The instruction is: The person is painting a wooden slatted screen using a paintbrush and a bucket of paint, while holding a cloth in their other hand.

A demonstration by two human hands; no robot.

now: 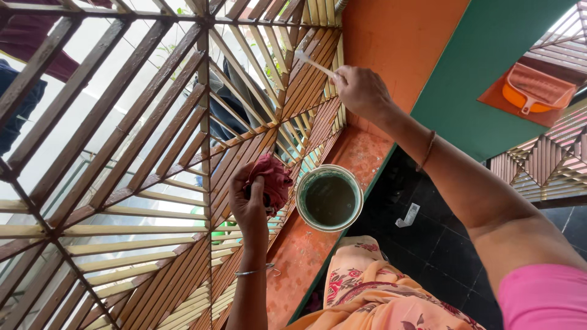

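A pink sleeve (544, 296) sits nearest; its right hand (362, 91) pinches a thin pale brush (315, 63) against the wooden lattice (122, 153). The left hand (249, 201) is clenched around a red rag (273, 177), just beside the green paint pot (329, 198) on the orange ledge (299, 256)

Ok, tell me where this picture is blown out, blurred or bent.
Head view: daylight behind the wooden lattice is blown out to white; the stick in the right hand looks pale and slightly smeared; the left hand with its red cloth and the paint can stay sharp; the wide lens stretches the picture's edges.
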